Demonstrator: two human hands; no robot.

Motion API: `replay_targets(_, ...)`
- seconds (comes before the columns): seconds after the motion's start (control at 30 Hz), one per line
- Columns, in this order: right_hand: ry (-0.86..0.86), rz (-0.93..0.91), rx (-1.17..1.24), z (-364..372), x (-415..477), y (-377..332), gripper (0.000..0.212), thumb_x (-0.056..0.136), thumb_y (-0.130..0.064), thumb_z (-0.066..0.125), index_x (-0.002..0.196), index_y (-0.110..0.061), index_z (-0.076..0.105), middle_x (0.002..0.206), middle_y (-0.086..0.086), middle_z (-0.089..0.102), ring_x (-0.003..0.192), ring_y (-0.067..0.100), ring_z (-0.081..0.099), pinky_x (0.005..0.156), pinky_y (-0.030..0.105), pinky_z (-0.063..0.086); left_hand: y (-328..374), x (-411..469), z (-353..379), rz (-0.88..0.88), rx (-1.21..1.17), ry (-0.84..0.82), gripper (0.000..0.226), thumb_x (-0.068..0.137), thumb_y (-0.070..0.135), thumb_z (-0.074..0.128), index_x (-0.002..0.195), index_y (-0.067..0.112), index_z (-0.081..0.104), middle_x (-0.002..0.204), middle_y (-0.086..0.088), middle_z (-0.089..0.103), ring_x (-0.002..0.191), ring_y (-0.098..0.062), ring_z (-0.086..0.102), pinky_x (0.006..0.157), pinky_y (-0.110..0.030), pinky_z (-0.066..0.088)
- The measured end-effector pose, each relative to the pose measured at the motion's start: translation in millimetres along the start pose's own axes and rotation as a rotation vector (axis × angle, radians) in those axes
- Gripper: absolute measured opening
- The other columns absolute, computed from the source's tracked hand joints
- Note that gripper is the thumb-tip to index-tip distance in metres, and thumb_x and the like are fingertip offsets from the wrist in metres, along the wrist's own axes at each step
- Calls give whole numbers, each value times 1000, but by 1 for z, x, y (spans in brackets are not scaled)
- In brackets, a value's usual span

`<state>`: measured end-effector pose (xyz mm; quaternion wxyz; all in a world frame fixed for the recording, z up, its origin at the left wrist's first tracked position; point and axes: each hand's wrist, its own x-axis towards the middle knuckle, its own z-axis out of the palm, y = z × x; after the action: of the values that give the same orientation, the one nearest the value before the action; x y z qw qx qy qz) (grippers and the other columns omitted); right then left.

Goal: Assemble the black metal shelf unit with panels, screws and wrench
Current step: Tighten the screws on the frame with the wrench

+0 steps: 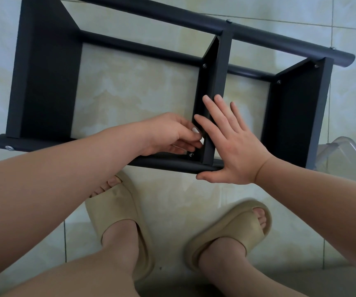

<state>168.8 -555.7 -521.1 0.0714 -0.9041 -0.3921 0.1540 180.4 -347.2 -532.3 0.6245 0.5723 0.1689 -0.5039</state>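
Lying on its side on the pale tiled floor [140, 93], the black metal shelf unit [44, 82] is stretching across in front of beige slide sandals [117, 211]. The right hand [232, 146] is pressing flat, fingers straight, against the upright middle panel [212, 67], its thumb resting on the near round tube [162, 162]. The left hand [168, 133] is curling its fingers beside that panel, just above a silver screw [191, 154]; I cannot tell whether it is pinching anything.
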Motion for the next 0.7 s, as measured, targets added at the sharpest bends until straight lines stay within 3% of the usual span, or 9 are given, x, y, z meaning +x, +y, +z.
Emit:
replay_targets(0.23, -1, 1, 9, 0, 0, 0, 114, 78, -84, 51, 156, -4, 30, 168, 21, 5, 155, 37, -4, 123, 62, 10, 3, -1, 0, -30, 18, -13, 2, 94, 12, 64, 93, 14, 65, 88, -4, 76, 83, -15, 71, 74, -27, 51)
replay_targets(0.4, 6, -1, 15, 0, 0, 0, 113, 78, -84, 52, 156, -4, 31, 167, 21, 6, 155, 38, -3, 123, 62, 11, 2, 0, 1, -89, -72, -38, 8, 96, 13, 61, 88, 16, 62, 88, -3, 75, 90, -17, 70, 86, -30, 52)
replay_targets(0.7, 11, -3, 25, 1, 0, 0, 114, 78, -84, 51, 156, -4, 30, 167, 21, 5, 155, 37, -4, 123, 61, 11, 1, 3, -3, -123, 12, -110, 16, 98, 8, 55, 85, 16, 61, 85, 0, 74, 85, -14, 68, 76, -27, 48)
